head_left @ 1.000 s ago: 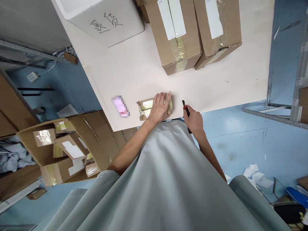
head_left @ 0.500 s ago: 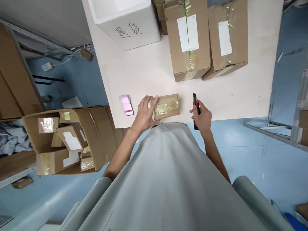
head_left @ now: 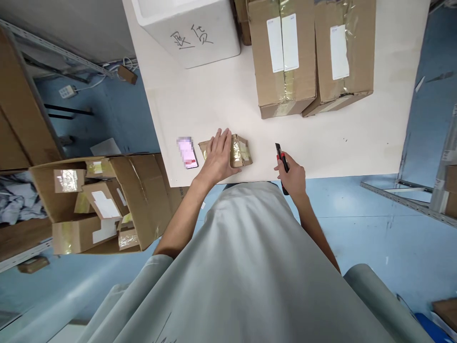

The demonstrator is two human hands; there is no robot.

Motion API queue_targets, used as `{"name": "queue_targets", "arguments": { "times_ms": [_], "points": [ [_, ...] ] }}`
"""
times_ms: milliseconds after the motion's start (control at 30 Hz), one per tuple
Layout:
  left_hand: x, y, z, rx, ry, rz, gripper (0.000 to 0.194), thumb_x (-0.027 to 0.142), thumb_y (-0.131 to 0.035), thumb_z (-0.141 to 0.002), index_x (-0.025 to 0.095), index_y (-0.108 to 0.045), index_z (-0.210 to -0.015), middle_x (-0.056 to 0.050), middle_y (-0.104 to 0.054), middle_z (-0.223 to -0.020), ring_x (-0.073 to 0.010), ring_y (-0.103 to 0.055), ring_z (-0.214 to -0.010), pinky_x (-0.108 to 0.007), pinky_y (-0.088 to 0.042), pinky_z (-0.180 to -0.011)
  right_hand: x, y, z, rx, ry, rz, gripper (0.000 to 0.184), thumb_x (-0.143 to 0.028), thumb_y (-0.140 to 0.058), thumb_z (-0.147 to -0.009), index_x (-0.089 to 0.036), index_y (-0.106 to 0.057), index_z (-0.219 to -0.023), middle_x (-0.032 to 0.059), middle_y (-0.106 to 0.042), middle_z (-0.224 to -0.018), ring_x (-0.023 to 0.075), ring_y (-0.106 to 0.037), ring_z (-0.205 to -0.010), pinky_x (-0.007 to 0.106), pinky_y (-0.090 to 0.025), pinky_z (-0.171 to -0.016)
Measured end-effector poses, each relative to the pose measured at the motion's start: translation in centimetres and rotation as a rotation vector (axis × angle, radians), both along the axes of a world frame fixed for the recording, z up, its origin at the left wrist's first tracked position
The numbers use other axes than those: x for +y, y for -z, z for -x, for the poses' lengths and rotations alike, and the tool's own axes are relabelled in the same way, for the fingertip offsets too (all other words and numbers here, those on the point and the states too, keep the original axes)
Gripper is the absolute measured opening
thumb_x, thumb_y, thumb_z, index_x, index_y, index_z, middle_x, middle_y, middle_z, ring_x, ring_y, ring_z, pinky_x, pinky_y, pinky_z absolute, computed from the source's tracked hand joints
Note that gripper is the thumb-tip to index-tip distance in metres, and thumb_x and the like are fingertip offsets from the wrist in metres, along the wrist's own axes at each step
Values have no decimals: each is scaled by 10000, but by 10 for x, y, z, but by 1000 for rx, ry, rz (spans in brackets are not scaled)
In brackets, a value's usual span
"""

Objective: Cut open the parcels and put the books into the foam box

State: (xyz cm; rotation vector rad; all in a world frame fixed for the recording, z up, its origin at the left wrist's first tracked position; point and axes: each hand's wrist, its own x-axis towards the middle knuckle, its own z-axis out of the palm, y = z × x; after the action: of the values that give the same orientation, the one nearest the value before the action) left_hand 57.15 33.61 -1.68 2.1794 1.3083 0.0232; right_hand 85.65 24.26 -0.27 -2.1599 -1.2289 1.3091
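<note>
A small taped cardboard parcel (head_left: 241,151) lies near the front edge of the white table (head_left: 214,105). My left hand (head_left: 217,155) rests on top of it with the fingers stretched flat, covering its left half. Just to the right, my right hand (head_left: 294,175) is closed round a red and black utility knife (head_left: 282,161), blade end pointing away from me over the table. A phone (head_left: 187,152) with a lit screen lies on the table left of the parcel.
Two large taped cardboard boxes (head_left: 285,52) (head_left: 342,52) and a white foam box (head_left: 189,26) with handwriting stand at the table's back. An open carton (head_left: 103,200) full of small parcels sits on the blue floor at left. Metal shelving (head_left: 428,200) stands at right.
My left hand turned the parcel and moved from gripping its left end to pressing flat on top. The parcel now sits a little further left. My right hand kept the knife, shifting slightly left.
</note>
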Motion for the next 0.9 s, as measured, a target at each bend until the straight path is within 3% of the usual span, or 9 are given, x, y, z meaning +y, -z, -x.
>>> {"name": "queue_targets", "arguments": {
  "times_ms": [167,400,567,667,900],
  "points": [
    [8,1,-10,-47,-1,9,1285,479,-935,-850,198,-161,-1837,-277,-413,-1776,-545,-364,-1670,-753,-279,-1359,-4,-6,10,-5,-50,20,471,-424,-448,-1162,-228,-672,-1527,42,-886,-1074,224,-829,-825,368,-638,-912],
    [2,-10,-2,-164,-30,1,1272,644,-875,-904,278,-103,-1846,-230,-389,-1803,-493,-396,-1657,-708,-374,-1347,-5,-23,40,-75,-125,30,578,-368,-452,-1125,-255,-574,-1679,41,-892,-1130,258,-833,-990,374,-642,-960],
    [-16,-13,17,-244,-92,12,1329,642,-870,-911,291,-5,-1858,-219,-385,-1777,-435,-433,-1640,-643,-434,-1350,-6,-31,56,-85,-92,-17,606,-386,-404,-1142,-222,-535,-1711,68,-883,-1212,258,-828,-1070,372,-632,-1009],
    [-31,2,27,-271,-120,31,1352,608,-886,-896,304,12,-1860,-217,-370,-1767,-431,-432,-1633,-647,-460,-1332,-5,-26,60,-143,-134,25,588,-408,-389,-1162,-234,-552,-1700,83,-880,-1205,280,-824,-1084,383,-632,-1002],
    [-57,57,56,-287,-181,77,1371,624,-892,-883,189,-30,-1857,-283,-385,-1726,-439,-436,-1633,-641,-469,-1315,-4,-3,76,-193,-253,122,583,-377,-412,-1165,-215,-525,-1713,89,-884,-1176,296,-817,-1083,394,-620,-1007]
  ]
}}
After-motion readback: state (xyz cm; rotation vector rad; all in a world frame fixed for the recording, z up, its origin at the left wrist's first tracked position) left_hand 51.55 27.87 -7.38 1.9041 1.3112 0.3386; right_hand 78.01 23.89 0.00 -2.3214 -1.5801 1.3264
